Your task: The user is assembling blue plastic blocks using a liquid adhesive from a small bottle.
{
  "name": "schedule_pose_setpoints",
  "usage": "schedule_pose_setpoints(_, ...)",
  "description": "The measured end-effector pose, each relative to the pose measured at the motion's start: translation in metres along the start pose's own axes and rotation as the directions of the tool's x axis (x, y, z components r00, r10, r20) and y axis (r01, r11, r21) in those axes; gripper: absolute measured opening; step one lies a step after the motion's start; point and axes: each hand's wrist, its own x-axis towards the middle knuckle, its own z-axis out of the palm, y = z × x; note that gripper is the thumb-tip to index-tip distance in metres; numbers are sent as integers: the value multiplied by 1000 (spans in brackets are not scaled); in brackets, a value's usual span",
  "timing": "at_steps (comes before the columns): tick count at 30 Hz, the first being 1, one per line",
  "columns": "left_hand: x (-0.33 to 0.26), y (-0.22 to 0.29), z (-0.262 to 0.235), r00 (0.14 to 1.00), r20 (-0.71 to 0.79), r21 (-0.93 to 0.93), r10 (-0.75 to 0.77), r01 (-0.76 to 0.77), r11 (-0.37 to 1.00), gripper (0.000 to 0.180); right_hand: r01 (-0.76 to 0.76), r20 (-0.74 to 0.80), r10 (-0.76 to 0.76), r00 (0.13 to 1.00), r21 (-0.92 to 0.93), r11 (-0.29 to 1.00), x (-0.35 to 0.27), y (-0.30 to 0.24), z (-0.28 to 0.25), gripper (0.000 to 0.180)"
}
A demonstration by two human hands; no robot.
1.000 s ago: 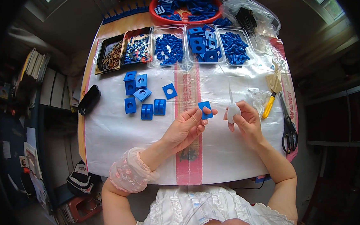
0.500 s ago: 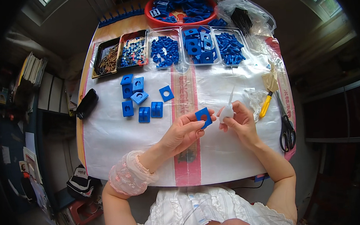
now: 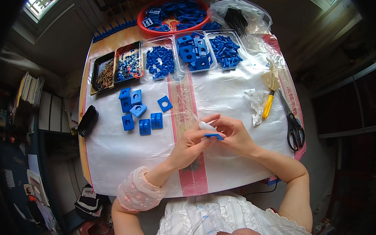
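My left hand (image 3: 185,148) is closed on a blue square plate (image 3: 214,136), now seen nearly edge-on. My right hand (image 3: 238,137) meets it at the fingertips and is curled around a small white squeeze bottle (image 3: 206,126). The bottle's thin nozzle points up and to the left, while its base lies behind the fingers. Fingers of both hands hide most of the plate. Left of the hands, several joined blue blocks (image 3: 136,97) stand in a loose group. Beside them a single blue square with a round hole (image 3: 165,104) lies flat.
Along the back stand a black tray of screws (image 3: 103,75), a black tray of small beads or nuts (image 3: 128,63) and clear trays of blue parts (image 3: 159,61). Behind them is a red basin (image 3: 143,30). Scissors (image 3: 295,132), a yellow-handled tool (image 3: 268,106) and crumpled tissue (image 3: 256,102) lie right; a black case (image 3: 88,120) lies left.
My right hand has brought the bottle left to my left hand, and the nozzle now leans left. The blue plate has tipped from face-on to nearly edge-on. The view has shifted slightly.
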Motion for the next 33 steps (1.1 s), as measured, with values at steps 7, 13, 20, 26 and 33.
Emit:
schedule_pose_setpoints(7, -1, -3, 1, 995, -85, 57, 43, -38, 998, 20, -43, -3, 43, 999, -195, 980, 2, -33, -16, 25)
schedule_pose_setpoints(13, -1, -2, 1, 993, -94, 105, 69, -59, 993, 18, -29, -343, -199, 918, -558, 829, 15, -78, -103, 7)
schedule_pose_setpoints(20, -1, -5, 2, 993, -102, 81, 62, -54, 995, 19, -175, -137, 109, 985, -803, 570, 54, -59, -158, 10)
schedule_pose_setpoints(26, -2, -5, 1, 994, -94, 64, 49, -43, 997, 19, -102, -50, 130, 990, -893, 439, 58, -48, -151, 11)
schedule_pose_setpoints(33, 0, -5, 2, 996, -79, 60, 50, -45, 997, 18, -86, -196, -132, 972, -812, 577, 91, -72, -179, 12)
